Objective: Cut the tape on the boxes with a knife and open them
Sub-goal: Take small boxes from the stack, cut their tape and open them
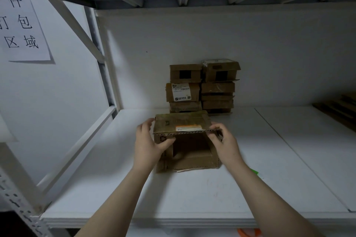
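1. The left hand grips the left wall of the box; its thumb curls over the wall's inner face.
2. The right hand pinches the right front corner of the raised flap; the box stands open beneath it.
3. The box rests on the white shelf; a stack of boxes stands just behind it, at the back wall; a paper sign hangs at the left.

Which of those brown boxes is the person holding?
The front box, standing alone, lid raised, held by the left hand and right hand; the stacked boxes sit untouched against the back wall.
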